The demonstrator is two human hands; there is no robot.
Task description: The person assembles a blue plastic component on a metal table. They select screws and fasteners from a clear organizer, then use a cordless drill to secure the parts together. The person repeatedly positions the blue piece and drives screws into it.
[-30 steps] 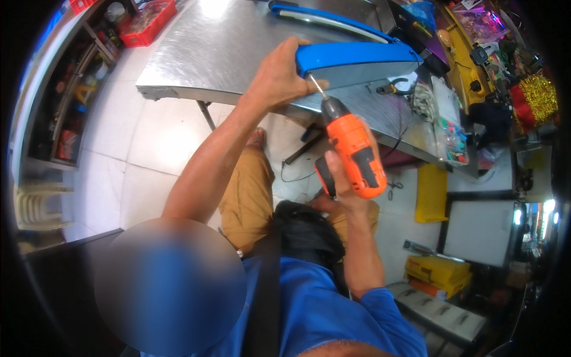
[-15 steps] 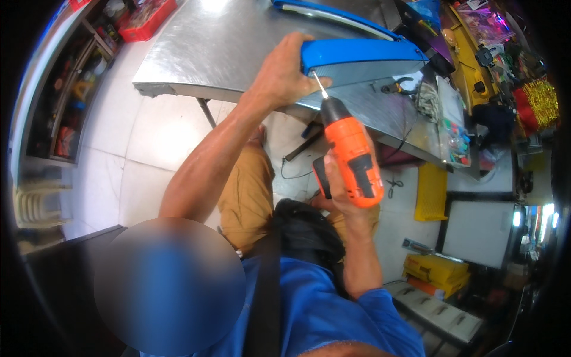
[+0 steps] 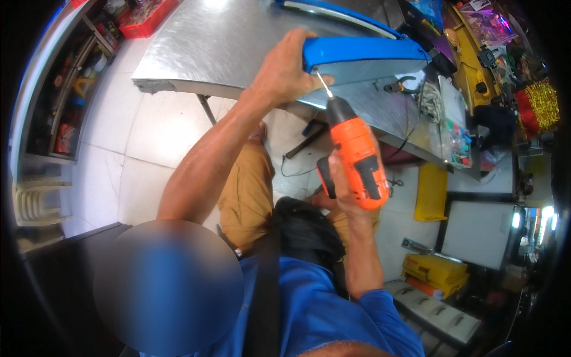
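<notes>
My left hand (image 3: 286, 70) grips the left end of a blue casing with a grey mesh face (image 3: 363, 56), tilted up over the near edge of the metal table. In my right hand (image 3: 344, 184) is an orange and black cordless drill (image 3: 358, 152), its fingers wrapped round the grip. The thin bit (image 3: 324, 85) points up and left at the corner of the casing, by my left thumb. Whether the tip sits in a hole there I cannot tell. A long curved blue frame (image 3: 342, 16) lies on the table behind the casing.
The steel table (image 3: 202, 50) spans the top. Pliers (image 3: 399, 86) lie right of the casing, near a bundle of grey cloth (image 3: 429, 101). Small tools and packets crowd the right side. A red crate (image 3: 146, 18) stands at far left, yellow boxes (image 3: 437, 273) at lower right.
The drill has shifted slightly right and down, its bit still by the casing's corner. The casing and my left hand have barely moved.
</notes>
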